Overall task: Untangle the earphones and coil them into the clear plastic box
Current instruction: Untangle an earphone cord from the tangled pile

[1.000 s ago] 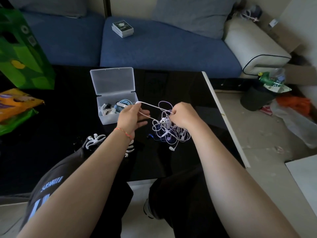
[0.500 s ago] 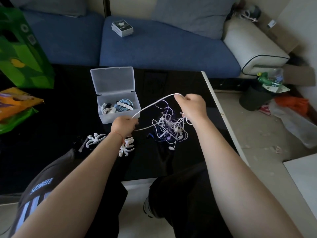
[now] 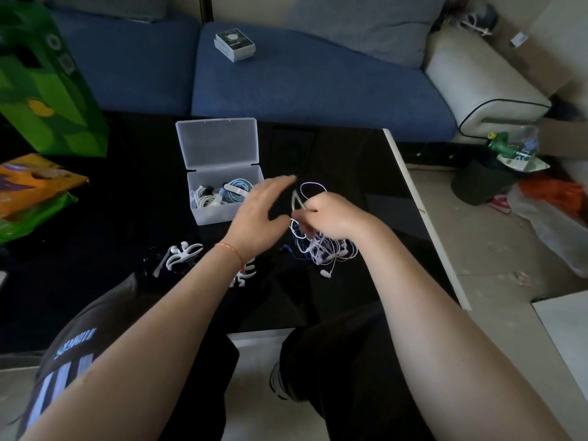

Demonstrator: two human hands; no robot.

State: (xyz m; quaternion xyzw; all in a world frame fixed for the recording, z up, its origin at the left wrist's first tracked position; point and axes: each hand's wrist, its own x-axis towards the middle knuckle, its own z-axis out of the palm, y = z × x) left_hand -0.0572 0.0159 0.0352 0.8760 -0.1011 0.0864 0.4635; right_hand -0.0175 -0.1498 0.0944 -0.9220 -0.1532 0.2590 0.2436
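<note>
A tangle of white and blue earphones [image 3: 321, 246] lies on the black table [image 3: 350, 160], right of centre. My right hand [image 3: 331, 214] rests on top of the tangle, fingers closed on a white cord that loops up behind it. My left hand [image 3: 261, 211] hovers just left of it, blurred, fingers spread and holding nothing. The clear plastic box [image 3: 222, 214] stands open behind my left hand, lid tipped back, with coiled white and light-blue earphones inside.
White cable winders [image 3: 181, 254] lie on the table near my left forearm. Green and orange bags [image 3: 38, 198] sit at the left. A blue sofa with a small box [image 3: 234, 46] is behind. The table's right edge [image 3: 413, 198] drops to the floor.
My right hand came down from its raised pull onto the tangle. My left hand let go of the cord, opened and moved up and right toward the box.
</note>
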